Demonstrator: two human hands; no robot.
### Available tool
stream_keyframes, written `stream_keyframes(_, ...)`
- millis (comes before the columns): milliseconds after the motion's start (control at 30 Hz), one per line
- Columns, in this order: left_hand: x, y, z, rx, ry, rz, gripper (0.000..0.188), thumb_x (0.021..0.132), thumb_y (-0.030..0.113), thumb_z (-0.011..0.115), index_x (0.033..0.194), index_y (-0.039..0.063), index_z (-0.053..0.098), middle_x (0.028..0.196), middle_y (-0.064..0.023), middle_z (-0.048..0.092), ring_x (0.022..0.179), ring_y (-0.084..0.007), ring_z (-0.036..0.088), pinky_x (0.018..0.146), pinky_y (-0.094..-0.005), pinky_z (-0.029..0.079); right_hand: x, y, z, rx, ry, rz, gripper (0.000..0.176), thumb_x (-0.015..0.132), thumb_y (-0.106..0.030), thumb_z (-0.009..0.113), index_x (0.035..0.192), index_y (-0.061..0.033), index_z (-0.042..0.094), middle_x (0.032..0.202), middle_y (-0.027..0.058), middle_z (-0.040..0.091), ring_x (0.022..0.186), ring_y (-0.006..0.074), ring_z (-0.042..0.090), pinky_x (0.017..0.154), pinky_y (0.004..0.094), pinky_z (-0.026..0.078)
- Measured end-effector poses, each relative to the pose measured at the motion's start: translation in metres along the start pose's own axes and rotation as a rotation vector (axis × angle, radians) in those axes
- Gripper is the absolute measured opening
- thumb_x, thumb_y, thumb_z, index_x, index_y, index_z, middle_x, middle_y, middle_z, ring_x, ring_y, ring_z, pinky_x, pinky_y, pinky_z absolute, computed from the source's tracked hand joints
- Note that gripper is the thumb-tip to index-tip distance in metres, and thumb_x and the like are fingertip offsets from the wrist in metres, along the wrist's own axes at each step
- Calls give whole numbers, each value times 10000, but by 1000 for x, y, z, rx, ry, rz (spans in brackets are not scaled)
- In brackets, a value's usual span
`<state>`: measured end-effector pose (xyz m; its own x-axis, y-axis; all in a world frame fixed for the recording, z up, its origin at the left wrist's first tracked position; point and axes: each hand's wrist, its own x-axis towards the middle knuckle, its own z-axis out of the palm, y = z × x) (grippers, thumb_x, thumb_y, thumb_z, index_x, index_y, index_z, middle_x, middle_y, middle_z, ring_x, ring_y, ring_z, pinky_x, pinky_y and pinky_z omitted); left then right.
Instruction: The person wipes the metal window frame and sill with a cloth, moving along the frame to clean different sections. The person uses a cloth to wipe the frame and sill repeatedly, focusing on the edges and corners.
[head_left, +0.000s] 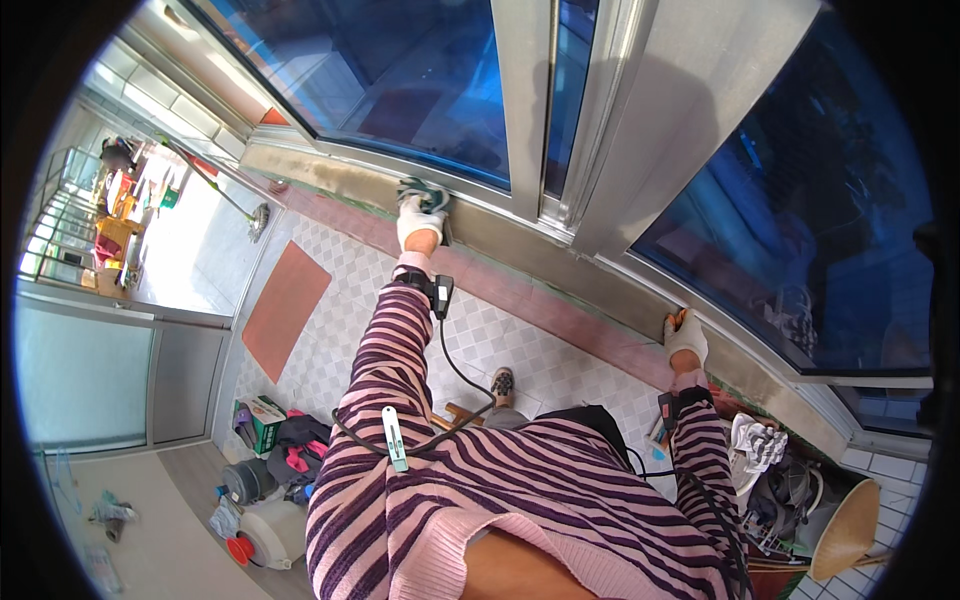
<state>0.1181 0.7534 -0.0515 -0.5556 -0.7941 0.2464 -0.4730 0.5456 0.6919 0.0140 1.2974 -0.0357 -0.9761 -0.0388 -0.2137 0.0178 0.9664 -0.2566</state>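
My left hand (422, 219), in a white work glove, is stretched forward against a grey-brown sill (517, 247) under the window frame. Its fingers close over a dark green bunched thing (424, 193), perhaps cloth; a dark edge beneath the palm is too hidden to name. On the same sill, further right, rests my right hand (685, 337). That glove is white with orange on the fingers, which are curled, and whether they hold anything is hidden. Above both hands rise metal-framed glass panes (420, 97) with a blue tint.
A reddish mat (286, 311) lies on the checkered tile floor (360, 262). Behind on the left are a white plastic jug (274, 529) and a green box (268, 424). A conical straw hat (846, 529) and bags (787, 487) sit at right. A mop (259, 223) stands by the doorway; a person (118, 161) is beyond.
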Motion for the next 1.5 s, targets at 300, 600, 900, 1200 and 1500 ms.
stream_keyframes(300,-55,32,-1,-120,-289,243,456,659,190,855,1082,95,714,1169,-155,678,1063,-339,667,928,-387,540,2,0,6,-40,44,-1,312,948,-378,664,1038,-99,557,1005,183,698,963,435,668,808,500,537)
stream_keyframes(600,32,38,16,-876,256,-167,481,755,97,846,1169,7,617,1148,-115,666,1003,-262,672,903,-375,536,3,-2,10,-64,66,6,323,943,-370,671,1062,-91,559,1038,198,698,971,440,673,821,499,539)
stream_keyframes(900,-43,45,18,-144,-278,211,488,652,188,877,1099,81,714,1156,-150,594,1080,-367,621,964,-404,521,4,-3,12,-69,69,28,329,958,-367,651,1103,-82,574,1058,209,704,1002,433,672,849,485,535)
stream_keyframes(1200,52,25,7,-988,274,-200,518,757,117,871,1191,-39,635,1188,-130,659,1045,-247,671,919,-337,531,5,2,15,-75,79,26,330,945,-371,669,1070,-79,578,1033,190,708,970,428,679,822,494,540)
stream_keyframes(1500,-40,54,16,129,-335,109,548,672,310,901,1152,119,718,1276,-211,559,1114,-399,619,977,-395,526,-2,-11,8,-95,91,73,331,950,-380,657,1073,-82,583,1076,204,708,993,435,682,847,494,542)
